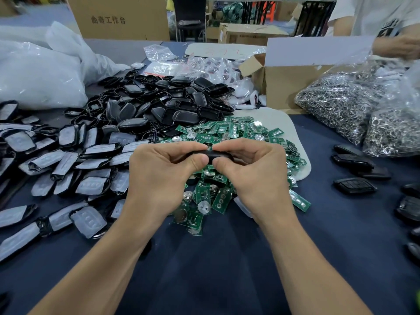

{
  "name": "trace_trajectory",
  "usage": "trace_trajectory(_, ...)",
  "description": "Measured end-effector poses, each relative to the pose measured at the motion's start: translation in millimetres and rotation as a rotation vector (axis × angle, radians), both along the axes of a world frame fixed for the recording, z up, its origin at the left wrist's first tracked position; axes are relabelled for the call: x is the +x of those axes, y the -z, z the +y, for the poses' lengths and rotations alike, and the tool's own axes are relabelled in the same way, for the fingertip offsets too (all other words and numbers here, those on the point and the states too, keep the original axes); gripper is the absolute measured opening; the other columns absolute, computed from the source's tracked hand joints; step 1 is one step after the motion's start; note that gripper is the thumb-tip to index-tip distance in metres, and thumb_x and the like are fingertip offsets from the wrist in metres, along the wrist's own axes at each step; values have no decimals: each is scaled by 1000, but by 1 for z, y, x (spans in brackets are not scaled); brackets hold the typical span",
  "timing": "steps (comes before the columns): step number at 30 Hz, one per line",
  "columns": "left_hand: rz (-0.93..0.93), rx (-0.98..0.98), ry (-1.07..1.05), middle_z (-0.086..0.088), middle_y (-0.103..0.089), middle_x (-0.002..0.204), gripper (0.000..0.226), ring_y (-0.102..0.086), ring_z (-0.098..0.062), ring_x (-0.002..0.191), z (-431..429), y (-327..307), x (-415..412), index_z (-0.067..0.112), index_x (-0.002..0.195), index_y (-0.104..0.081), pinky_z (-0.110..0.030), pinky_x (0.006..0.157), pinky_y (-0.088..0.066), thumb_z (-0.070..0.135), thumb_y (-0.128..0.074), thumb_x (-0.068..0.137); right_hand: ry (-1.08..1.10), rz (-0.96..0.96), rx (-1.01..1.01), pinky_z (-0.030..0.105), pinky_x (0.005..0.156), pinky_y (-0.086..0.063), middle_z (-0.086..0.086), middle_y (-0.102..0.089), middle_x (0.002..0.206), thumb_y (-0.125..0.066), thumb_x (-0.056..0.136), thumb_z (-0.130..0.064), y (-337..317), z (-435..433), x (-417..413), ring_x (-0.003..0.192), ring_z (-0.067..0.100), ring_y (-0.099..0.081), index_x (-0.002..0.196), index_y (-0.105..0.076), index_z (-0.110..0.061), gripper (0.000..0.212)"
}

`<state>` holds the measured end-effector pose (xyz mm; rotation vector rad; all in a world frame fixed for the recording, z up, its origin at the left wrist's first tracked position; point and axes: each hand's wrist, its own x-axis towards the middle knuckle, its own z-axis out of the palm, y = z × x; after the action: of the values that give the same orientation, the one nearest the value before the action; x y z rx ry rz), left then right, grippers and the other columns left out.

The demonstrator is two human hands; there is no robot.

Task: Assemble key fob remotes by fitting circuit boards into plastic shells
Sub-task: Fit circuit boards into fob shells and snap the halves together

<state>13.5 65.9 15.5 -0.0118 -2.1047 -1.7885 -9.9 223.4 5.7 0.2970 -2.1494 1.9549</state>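
While pinching the black fob shell in mid-air, above the heap of green circuit boards on the tabletop: left hand and right hand, fingers curled tight round its two ends, thumbs nearly touching at its near edge. Judged the closing step; board inside not visible. Next calls for even pressure along the seam, then placing beside finished fobs, right.

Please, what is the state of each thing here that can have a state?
Left hand, pinching the black shell.
Right hand, pinching the same shell.
Circuit boards, loose in a heap.
Shell halves, loose, heaped.
Fobs at right, closed.
Cardboard box, flap open.
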Motion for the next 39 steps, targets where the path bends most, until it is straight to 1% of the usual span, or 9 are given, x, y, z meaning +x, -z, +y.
trace_trajectory(4, 39, -107, -13, 24, -77, 79, 41, -75, 3, 77, 3, -1, 3, 45, 80, -79, -8, 71, -55, 5, -88, 77, 14, 67, 189, 37, 75, -63, -15, -78, 82, -80, 78, -9, -2, 0, 4, 80, 8, -76, 91, -83, -28, 23)
trace_trajectory(7, 44, -95, -9, 19, -79, 82, 37, -77, -2, 80, 5, 0, 2, 42, 85, -81, -12, 73, -57, 7, -88, 77, 112, 96, 334, 34, 84, -60, -17, -78, 88, -80, 79, -20, -3, 0, 5, 90, 4, -74, 93, -82, -33, 20)
trace_trajectory(10, 14, 70, 38, 6, -82, 93, 34, -79, -14, 91, 5, 1, -1, 28, 99, -83, -23, 80, -62, 5, -89, 75, 61, -48, -30, 32, 78, -62, -6, -79, 81, -81, 80, -4, -8, -2, 4, 78, 10, -75, 84, -83, -27, 23)
trace_trajectory(12, -3, 97, 62, 4, -82, 92, 27, -79, -14, 89, 8, 2, -1, 24, 97, -84, -22, 79, -61, 4, -87, 78, -39, -234, -370, 17, 60, -54, -4, -76, 70, -76, 82, 7, -10, -2, 4, 58, 5, -66, 81, -81, -19, 27)
trace_trajectory(14, -6, 131, 41, 5, -81, 88, 25, -79, -10, 85, 12, 1, 0, 26, 91, -84, -17, 74, -59, 4, -85, 80, -99, -392, -482, 16, 55, -48, -2, -72, 69, -74, 85, 5, -9, 0, 3, 54, 7, -55, 88, -80, -13, 19)
trace_trajectory(24, 87, 56, 15, 9, -78, 86, 37, -73, -8, 83, 13, -3, 4, 32, 85, -83, -21, 76, -57, -5, -80, 83, -248, -262, -258, 33, 70, -64, 11, -78, 77, -73, 82, 13, -2, 0, 4, 68, 21, -72, 82, -83, -16, 30)
trace_trajectory(30, 146, -127, 4, 13, -76, 88, 33, -70, -3, 84, 13, -6, 9, 29, 86, -80, -10, 77, -49, -4, -82, 81, -182, -106, -80, 61, 74, -61, 12, -77, 73, -74, 77, 8, 1, -1, 5, 67, 26, -73, 90, -84, -24, 35)
trace_trajectory(36, 86, -187, 18, 12, -76, 91, 27, -70, -4, 90, 10, -3, 7, 24, 90, -83, -12, 79, -49, -2, -82, 82, -168, -88, 113, 61, 65, -58, 10, -77, 76, -74, 71, -23, 1, 2, 3, 74, 41, -73, 92, -82, -31, 24)
trace_trajectory(39, 84, -258, 18, 17, -75, 93, 33, -69, -1, 93, 8, -4, 5, 31, 90, -81, -11, 80, -49, -1, -83, 81, -133, -70, 130, 54, 69, -62, -1, -79, 77, -74, 74, -19, 0, 5, 1, 74, 29, -76, 95, -82, -33, 27)
